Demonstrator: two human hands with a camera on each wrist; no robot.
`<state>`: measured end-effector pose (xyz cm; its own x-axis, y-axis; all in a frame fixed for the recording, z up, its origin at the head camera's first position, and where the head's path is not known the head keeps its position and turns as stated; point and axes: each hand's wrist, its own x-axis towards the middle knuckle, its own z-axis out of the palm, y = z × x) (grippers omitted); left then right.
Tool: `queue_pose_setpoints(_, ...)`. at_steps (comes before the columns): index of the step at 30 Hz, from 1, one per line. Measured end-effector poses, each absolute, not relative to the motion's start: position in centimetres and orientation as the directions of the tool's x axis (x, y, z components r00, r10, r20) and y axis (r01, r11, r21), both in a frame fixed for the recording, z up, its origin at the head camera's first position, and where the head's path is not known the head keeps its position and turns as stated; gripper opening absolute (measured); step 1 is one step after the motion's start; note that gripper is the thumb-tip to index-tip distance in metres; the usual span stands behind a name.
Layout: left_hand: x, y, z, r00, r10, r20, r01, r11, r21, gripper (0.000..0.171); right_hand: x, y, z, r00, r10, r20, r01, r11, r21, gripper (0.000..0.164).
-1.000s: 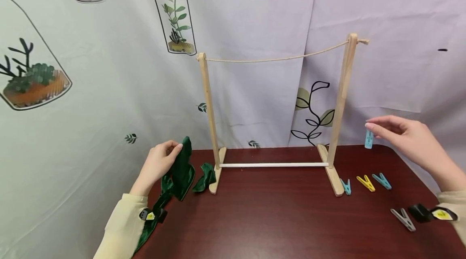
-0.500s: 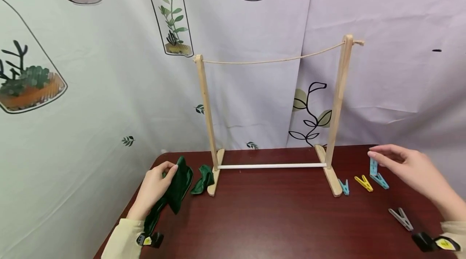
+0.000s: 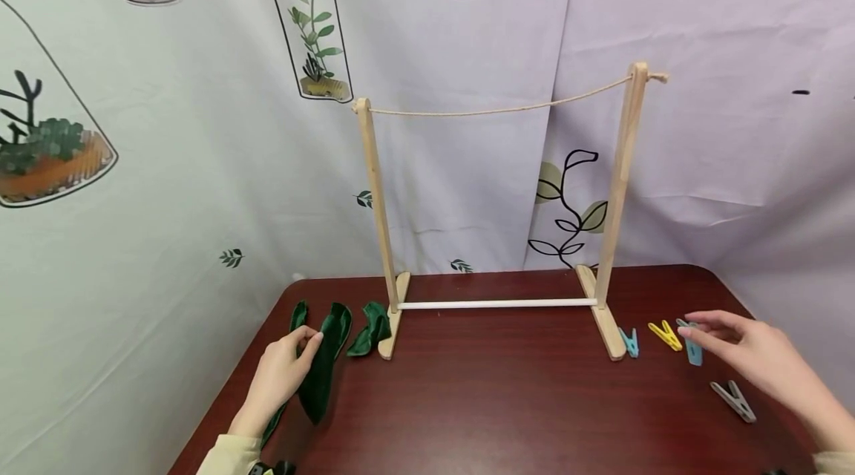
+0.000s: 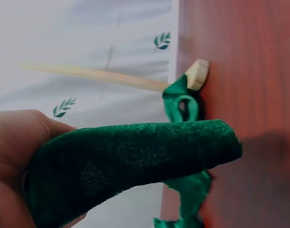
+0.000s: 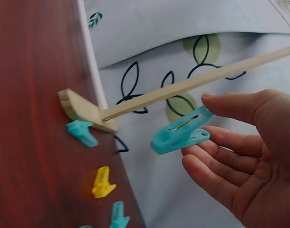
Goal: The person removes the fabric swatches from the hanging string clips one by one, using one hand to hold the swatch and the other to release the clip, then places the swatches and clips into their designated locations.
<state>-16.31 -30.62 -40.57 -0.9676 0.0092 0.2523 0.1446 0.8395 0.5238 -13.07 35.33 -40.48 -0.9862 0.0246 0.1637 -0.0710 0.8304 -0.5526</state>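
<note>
The green cloth (image 3: 319, 367) lies at the table's (image 3: 508, 401) left edge, pinched by the left hand (image 3: 283, 375), just beside the wooden rack (image 3: 497, 208). The right hand (image 3: 751, 356) pinches a blue clothespin (image 3: 693, 349) with thumb and forefinger, low over the table, near the loose pins (image 3: 666, 335).

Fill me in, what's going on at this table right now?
A person works at a dark red table with a small wooden drying rack strung with a bare cord. The left hand grips a green cloth low over the table beside the rack's left foot. The right hand holds a blue clothespin just above the table, near a yellow clothespin, a teal one and a grey one.
</note>
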Motion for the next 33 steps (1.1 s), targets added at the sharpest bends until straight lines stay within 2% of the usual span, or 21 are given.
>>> queue_pose_setpoints(7,-15.8,-30.5,-42.3,-0.983,-0.025,0.183,0.078,0.841,0.535,0.02,-12.8,35.5,-42.4,-0.997,0.034,0.075,-0.014,0.821,-0.57,0.059)
queue_pose_setpoints(16,-15.0,-30.4,-44.1,-0.987,-0.069,0.142,0.019,0.84,0.542,0.019,-12.8,35.4,-44.1,-0.999,0.023,0.03,0.003,0.837,-0.546,0.057)
queue_pose_setpoints(23,-14.7,-30.4,-45.0,-0.989,-0.079,0.124,0.001,0.838,0.545,0.018,-12.9,35.4,-45.0,-0.998,0.002,-0.068,0.038,0.844,-0.534,0.058)
queue_pose_setpoints(33,-14.3,-30.4,-46.2,-0.995,-0.062,0.078,-0.009,0.834,0.552,0.015,-13.2,35.2,-46.6,-0.994,-0.01,-0.108,0.052,0.829,-0.557,0.055)
